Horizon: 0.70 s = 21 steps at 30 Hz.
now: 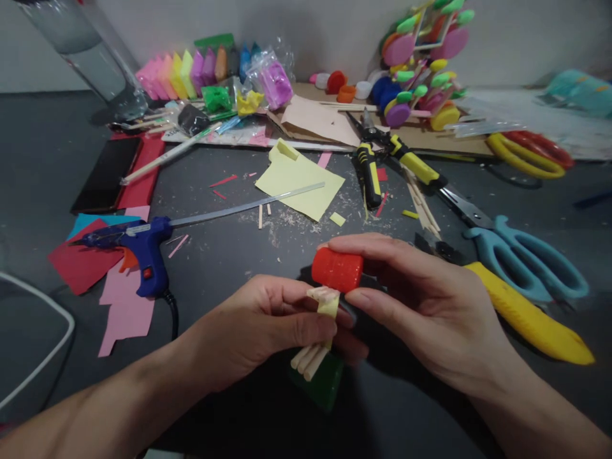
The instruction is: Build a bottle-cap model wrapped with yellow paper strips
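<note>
My left hand (287, 319) pinches a short bundle of wooden sticks (308, 363) with a strip of yellow paper wrapped round its upper part. Between the thumb and fingertips of my right hand (421, 306) is a red plastic cap (337, 269), lying on its side. The cap is just above the top end of the bundle; whether they touch I cannot tell. Under my left hand lies a dark green block (322, 382), partly hidden by the sticks and fingers.
At left lies a blue glue gun (150, 252) with a long glue stick. Yellow paper (301, 182) and scraps lie mid-table. Pliers (369, 175), blue-handled scissors (516, 255) and a yellow-handled tool (535, 319) are at right. Colourful clay packs (191, 73) line the wall.
</note>
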Each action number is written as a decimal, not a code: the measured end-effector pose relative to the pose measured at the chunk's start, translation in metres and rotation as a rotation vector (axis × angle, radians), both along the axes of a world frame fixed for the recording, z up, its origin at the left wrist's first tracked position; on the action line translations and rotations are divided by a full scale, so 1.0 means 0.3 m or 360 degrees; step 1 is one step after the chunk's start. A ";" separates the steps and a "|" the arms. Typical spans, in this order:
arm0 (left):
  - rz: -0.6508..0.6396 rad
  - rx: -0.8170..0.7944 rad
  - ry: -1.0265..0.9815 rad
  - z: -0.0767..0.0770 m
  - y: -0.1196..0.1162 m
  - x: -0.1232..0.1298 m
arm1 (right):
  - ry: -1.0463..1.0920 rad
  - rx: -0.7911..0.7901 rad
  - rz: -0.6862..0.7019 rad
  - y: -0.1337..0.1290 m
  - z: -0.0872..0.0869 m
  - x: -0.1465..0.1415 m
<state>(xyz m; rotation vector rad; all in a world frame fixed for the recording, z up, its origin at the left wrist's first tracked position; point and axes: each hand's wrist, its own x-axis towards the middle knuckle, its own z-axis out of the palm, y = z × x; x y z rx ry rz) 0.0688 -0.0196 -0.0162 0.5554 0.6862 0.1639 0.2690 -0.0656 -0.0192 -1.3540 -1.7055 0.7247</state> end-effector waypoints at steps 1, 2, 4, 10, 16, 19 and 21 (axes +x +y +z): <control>-0.0022 0.0017 0.0009 0.002 0.004 -0.001 | 0.0004 -0.0010 -0.0002 0.002 0.002 -0.001; -0.0049 0.0037 0.0013 0.004 0.007 -0.003 | 0.0010 -0.0021 -0.0002 0.003 0.003 -0.001; -0.0122 0.0077 0.0016 0.009 0.016 -0.006 | 0.0013 -0.0045 0.0003 0.004 0.005 -0.003; -0.0229 0.0139 -0.0035 0.009 0.031 -0.020 | 0.0036 -0.0061 0.0027 0.002 0.006 -0.001; -0.0247 0.0163 -0.0124 0.005 0.018 -0.023 | 0.0049 -0.0047 0.0023 -0.002 0.004 -0.003; -0.0180 0.0174 -0.0075 -0.004 0.010 -0.015 | 0.0071 -0.0051 0.0039 -0.004 -0.003 -0.011; -0.0152 0.0142 -0.0068 -0.011 0.007 -0.010 | 0.0069 -0.0058 0.0038 -0.003 -0.007 -0.015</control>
